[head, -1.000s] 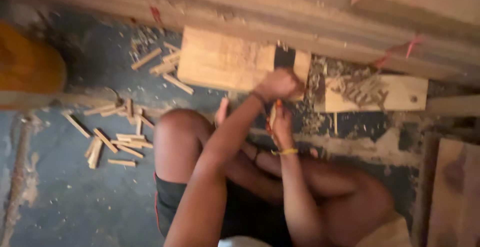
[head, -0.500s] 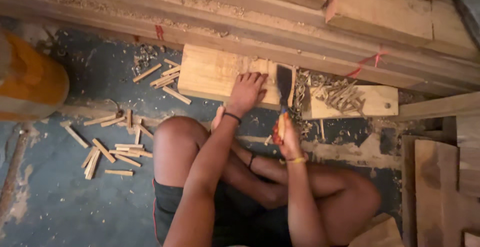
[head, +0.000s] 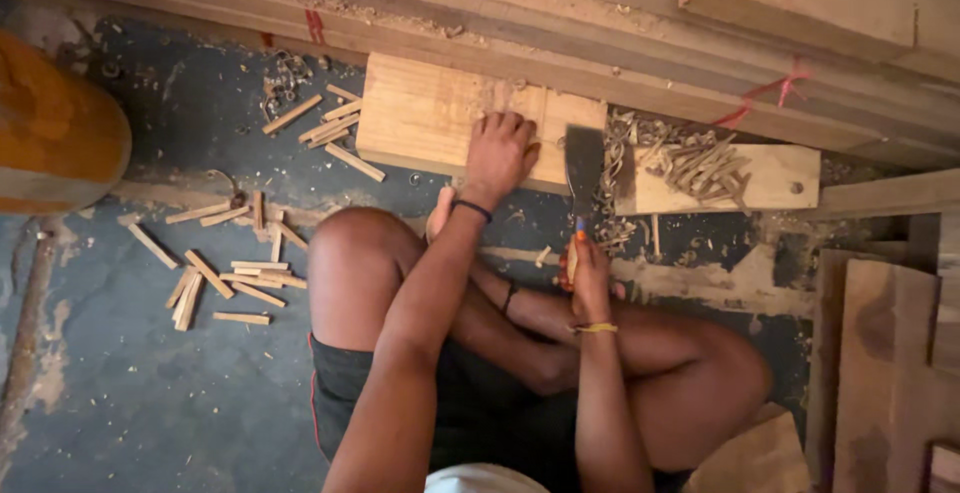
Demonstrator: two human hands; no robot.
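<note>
Fingers: left hand (head: 498, 153) spread flat on wooden block (head: 450, 118); right hand (head: 590, 278) clamped on cleaver (head: 583, 168) | blade just right, pointing up-frame

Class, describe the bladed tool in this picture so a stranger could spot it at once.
Find the pale wooden board lying on the floor before the seated person. At its right end, the right hand holds a broad cleaver-like knife upright. It is the only dark metal blade among wood sticks and shavings.

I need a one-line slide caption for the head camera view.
Seated on the floor, left hand rests on a wooden block; right hand grips a wide-bladed chisel.
</note>
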